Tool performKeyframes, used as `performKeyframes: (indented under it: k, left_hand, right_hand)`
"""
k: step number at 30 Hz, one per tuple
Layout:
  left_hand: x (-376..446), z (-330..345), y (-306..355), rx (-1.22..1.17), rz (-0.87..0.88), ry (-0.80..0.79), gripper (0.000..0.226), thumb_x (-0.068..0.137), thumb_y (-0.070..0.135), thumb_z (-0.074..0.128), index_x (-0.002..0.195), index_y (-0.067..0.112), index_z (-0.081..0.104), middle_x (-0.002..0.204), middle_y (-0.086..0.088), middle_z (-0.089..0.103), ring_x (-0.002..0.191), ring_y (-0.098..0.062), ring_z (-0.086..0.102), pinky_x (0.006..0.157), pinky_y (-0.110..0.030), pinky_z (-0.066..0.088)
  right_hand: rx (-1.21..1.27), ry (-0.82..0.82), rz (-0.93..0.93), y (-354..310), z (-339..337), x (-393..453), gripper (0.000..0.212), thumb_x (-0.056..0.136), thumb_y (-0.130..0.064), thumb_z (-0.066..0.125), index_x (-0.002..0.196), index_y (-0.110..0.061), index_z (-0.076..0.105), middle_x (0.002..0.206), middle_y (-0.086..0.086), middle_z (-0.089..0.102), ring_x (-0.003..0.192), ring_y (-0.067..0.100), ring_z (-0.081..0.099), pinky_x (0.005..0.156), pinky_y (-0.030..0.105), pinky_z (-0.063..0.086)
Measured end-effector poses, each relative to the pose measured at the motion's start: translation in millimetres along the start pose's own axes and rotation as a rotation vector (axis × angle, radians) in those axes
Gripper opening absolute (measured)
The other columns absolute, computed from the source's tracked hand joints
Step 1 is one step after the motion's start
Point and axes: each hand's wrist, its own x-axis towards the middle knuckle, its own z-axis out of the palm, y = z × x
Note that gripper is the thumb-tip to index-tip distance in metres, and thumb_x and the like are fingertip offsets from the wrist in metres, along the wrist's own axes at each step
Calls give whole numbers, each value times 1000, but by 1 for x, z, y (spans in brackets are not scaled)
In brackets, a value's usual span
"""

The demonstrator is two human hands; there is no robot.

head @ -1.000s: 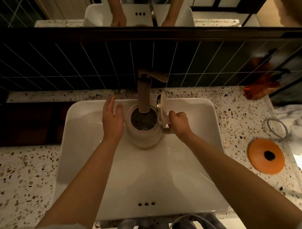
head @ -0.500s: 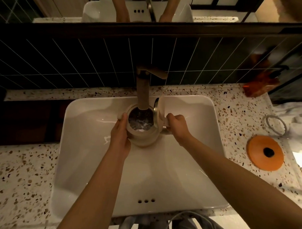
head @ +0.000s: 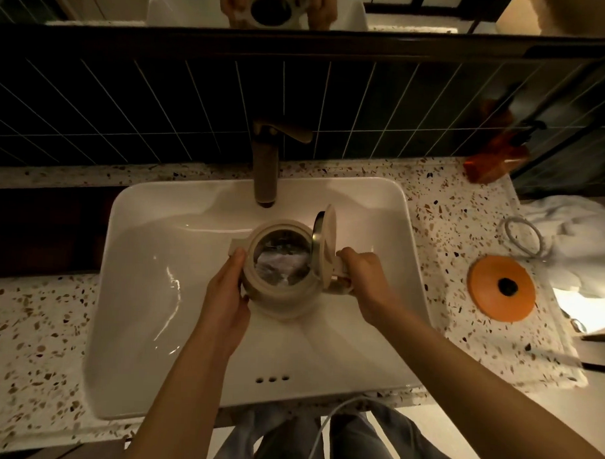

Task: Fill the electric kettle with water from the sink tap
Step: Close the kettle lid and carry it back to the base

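Behind kettle (head: pixel 281 290), left fingers (head: pixel 239 258) partly hidden.

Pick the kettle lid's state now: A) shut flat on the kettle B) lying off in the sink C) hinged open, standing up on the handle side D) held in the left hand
C: the lid stands upright at the kettle rim beside the handle, which the right hand grips, while the left hand steadies the body.

Single head-worn wide-angle view, looking steeply down and forward; both hands, left (head: pixel 227 297) and right (head: pixel 364 278), close below centre, sink (head: pixel 148 292) beneath them, counter (head: pixel 462 338) flanking.
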Motion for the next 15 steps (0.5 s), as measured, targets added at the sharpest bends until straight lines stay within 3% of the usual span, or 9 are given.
performKeyframes:
  k: [2,4,5,9,12,15]
  left_hand:
    - [-14,6,-3,3,-9,-14,34,98,37,49,121,19,68,117,2,72,122,-16,58,111,-38,37]
    - [-29,16,-7,15,-8,-36,37,98,36,49,124,17,67,118,1,71,123,-18,57,114,-42,33]
    - [-37,21,-8,23,-2,-50,37,98,35,49,124,16,67,116,0,72,123,-19,57,115,-43,32]
    - [-67,42,-8,103,42,-153,34,97,34,49,119,17,69,112,3,73,123,-18,57,115,-45,32]
    - [-83,57,-9,193,84,-245,45,82,45,54,118,21,69,122,6,71,126,-13,54,117,-47,28]
    - [-96,76,-17,222,127,-305,41,79,43,53,109,22,73,118,5,73,123,-12,57,117,-47,28]
  right_hand:
    - [13,4,-24,-1,-15,-12,39,90,-24,50,75,11,59,65,17,60,63,24,63,58,27,53]
    - [20,19,-74,0,-33,-27,58,81,-36,54,86,22,56,79,35,61,77,43,63,75,46,57]
    - [34,29,-82,0,-41,-34,61,79,-37,55,88,23,56,83,38,61,78,45,62,80,50,56]
    - [127,64,-123,-4,-78,-62,34,92,-18,52,70,7,60,66,21,56,61,25,62,65,35,56]
    - [177,86,-132,-3,-107,-75,39,92,-13,52,54,-4,55,53,8,57,51,18,60,53,29,53]
    - [218,89,-153,3,-133,-86,36,94,-13,52,61,1,58,57,11,57,51,16,59,47,23,50]
